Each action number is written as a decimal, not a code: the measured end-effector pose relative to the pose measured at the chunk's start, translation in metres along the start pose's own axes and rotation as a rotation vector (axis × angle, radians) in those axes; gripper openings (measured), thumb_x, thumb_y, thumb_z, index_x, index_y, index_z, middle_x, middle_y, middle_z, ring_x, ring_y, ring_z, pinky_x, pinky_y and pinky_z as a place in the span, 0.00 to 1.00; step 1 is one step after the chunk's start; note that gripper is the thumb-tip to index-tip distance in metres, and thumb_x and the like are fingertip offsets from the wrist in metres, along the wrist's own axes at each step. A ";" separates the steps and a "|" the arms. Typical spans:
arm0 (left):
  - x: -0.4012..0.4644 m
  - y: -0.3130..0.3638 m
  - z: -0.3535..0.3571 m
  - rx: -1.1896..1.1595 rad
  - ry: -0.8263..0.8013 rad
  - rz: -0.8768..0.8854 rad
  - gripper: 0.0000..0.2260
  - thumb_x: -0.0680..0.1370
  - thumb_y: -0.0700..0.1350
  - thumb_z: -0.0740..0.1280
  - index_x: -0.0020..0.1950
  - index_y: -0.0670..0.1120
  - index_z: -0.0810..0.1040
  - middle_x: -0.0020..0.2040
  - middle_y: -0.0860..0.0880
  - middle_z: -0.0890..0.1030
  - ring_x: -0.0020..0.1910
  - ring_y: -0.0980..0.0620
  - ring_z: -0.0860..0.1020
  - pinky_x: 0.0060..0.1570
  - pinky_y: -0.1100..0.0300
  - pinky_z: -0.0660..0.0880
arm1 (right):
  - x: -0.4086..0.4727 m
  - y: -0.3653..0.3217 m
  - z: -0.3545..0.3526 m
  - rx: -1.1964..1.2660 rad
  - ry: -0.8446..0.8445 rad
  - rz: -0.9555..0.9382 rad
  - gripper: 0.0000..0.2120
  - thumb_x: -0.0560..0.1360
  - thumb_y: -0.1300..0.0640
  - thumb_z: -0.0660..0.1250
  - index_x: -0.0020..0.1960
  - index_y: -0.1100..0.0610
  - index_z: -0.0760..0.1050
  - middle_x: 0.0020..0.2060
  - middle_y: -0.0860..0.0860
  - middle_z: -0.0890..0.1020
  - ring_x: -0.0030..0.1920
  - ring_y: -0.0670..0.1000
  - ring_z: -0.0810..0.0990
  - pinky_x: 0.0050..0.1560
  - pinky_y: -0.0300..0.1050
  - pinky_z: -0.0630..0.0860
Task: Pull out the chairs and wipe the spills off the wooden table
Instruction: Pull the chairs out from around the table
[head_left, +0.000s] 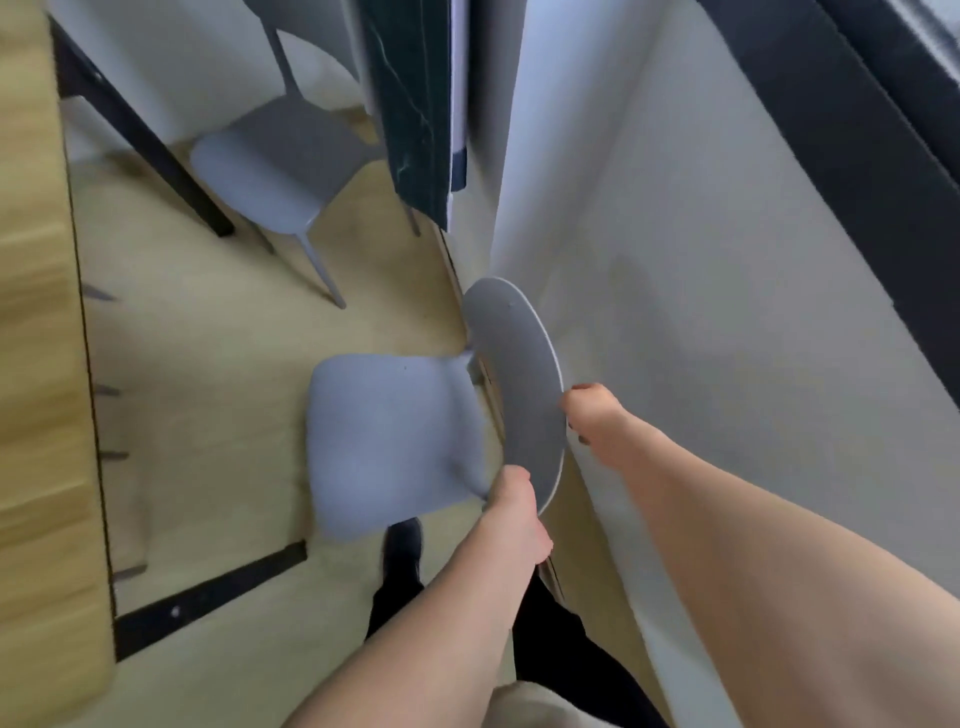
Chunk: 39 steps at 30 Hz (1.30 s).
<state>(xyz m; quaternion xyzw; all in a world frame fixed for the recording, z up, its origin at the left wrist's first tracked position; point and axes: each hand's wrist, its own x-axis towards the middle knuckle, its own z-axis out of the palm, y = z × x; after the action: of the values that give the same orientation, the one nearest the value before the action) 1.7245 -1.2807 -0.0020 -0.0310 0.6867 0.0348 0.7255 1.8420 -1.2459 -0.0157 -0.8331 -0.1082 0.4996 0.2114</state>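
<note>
1. Chair-pulling step going on: both hands hold the near chair (384, 436) by its backrest, left hand (514, 512) curled round the lower edge, right hand (589, 415) pinching the top rim.
2. It's well off the desk (36, 364), by the wall (727, 312).
3. Next I'd guess: let go, then grab a cloth; none in view.

Both hands curled in grip, left hand (519, 512) nearer, right hand (592, 415) farther; forearms extended.
</note>
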 end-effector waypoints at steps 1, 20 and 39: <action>0.004 0.005 0.001 -0.057 0.028 -0.020 0.25 0.80 0.48 0.61 0.77 0.45 0.62 0.77 0.44 0.63 0.76 0.42 0.61 0.72 0.46 0.61 | 0.003 0.001 0.004 0.046 -0.019 0.020 0.06 0.77 0.63 0.59 0.47 0.59 0.74 0.42 0.57 0.77 0.39 0.55 0.75 0.38 0.42 0.72; -0.014 0.088 -0.073 -1.238 0.004 0.189 0.09 0.78 0.39 0.62 0.58 0.39 0.74 0.52 0.44 0.77 0.49 0.48 0.80 0.55 0.54 0.78 | -0.005 -0.146 0.113 -0.178 -0.297 -0.147 0.11 0.74 0.65 0.56 0.53 0.64 0.73 0.51 0.65 0.82 0.51 0.65 0.83 0.52 0.65 0.78; -0.012 0.161 -0.296 -1.545 -0.087 0.537 0.28 0.68 0.28 0.58 0.68 0.36 0.73 0.62 0.38 0.80 0.59 0.38 0.79 0.61 0.46 0.76 | -0.080 -0.205 0.327 0.005 -0.551 -0.106 0.11 0.72 0.75 0.58 0.50 0.67 0.73 0.42 0.58 0.79 0.39 0.57 0.80 0.30 0.48 0.81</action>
<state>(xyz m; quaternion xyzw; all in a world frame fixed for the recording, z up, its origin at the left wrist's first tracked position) 1.4149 -1.1482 -0.0058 -0.3552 0.4243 0.6719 0.4923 1.5229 -1.0161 0.0071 -0.6585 -0.2039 0.6957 0.2018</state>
